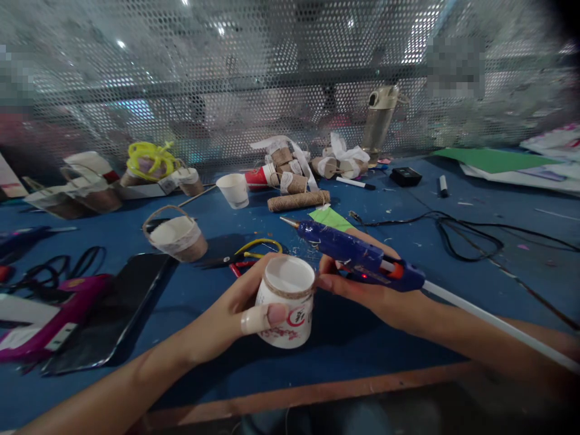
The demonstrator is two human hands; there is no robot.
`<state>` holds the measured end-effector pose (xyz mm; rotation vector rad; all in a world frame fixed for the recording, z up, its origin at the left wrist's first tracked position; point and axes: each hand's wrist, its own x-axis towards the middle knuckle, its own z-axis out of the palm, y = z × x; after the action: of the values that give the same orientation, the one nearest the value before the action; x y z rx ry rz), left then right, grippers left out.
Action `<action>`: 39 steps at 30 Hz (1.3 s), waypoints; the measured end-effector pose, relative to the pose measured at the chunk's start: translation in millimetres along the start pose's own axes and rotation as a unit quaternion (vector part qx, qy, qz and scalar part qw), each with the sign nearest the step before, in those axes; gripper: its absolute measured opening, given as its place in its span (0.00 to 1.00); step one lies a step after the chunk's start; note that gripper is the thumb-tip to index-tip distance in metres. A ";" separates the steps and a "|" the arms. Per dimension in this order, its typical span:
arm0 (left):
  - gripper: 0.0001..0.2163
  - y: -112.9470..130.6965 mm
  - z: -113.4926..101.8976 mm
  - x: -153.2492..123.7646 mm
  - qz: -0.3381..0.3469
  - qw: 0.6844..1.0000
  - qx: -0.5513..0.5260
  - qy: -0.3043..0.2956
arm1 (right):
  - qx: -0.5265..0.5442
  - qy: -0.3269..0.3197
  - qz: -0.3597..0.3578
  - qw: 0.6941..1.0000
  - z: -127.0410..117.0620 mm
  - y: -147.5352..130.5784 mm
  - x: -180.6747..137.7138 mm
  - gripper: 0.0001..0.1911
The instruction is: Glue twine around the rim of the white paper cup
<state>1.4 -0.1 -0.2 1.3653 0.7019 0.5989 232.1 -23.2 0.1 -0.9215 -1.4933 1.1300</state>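
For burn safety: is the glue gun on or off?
The glue gun appears on: a red light glows on its side.

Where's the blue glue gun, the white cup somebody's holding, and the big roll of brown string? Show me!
Blue glue gun (pixel 342 246), head view: the middle of its blue body.
White cup (pixel 297 316), head view: its printed side.
Brown string roll (pixel 299 201), head view: the middle of the wound string.

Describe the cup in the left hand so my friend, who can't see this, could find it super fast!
Near the front edge of the blue table, the left hand holds the cup, beside the blue glue gun. It's white, with red print and twine around it near the rim; the white cup farther back shows no twine.
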 end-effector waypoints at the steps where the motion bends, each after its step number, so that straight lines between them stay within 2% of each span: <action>1: 0.21 0.2 -0.1 0.2 -0.001 1.000 -0.002 -0.002 | 0.013 0.005 0.007 1.000 0.7 0.9 0.4 0.10; 7: 0.20 -4.3 -1.8 3.9 -0.003 0.998 -0.057 0.005 | 0.062 0.013 0.070 0.996 2.1 3.6 3.8 0.12; 11: 0.21 -6.9 -2.7 5.3 -0.010 0.993 -0.119 0.015 | 0.049 -0.020 0.074 0.996 -1.2 2.6 5.9 0.10; 15: 0.20 -5.7 -2.8 4.7 -0.021 0.988 -0.155 0.000 | 0.032 -0.040 0.064 0.997 -3.0 1.7 7.3 0.07; 22: 0.20 -4.4 -0.7 4.5 -0.025 0.989 -0.143 -0.012 | 0.044 -0.041 0.067 0.996 -0.6 -0.7 7.9 0.07; 34: 0.20 -8.4 -1.7 6.1 -0.052 0.989 -0.135 -0.003 | 0.012 -0.042 0.066 0.997 -3.8 2.0 11.8 0.12; 39: 0.25 -6.9 2.7 6.9 -0.056 0.997 -0.047 0.006 | 0.034 -0.015 0.064 0.997 1.9 2.8 9.5 0.13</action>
<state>7.9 2.4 -7.5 1.2287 0.7452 0.5449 228.4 -13.8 -0.2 -0.9669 -1.4269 1.2855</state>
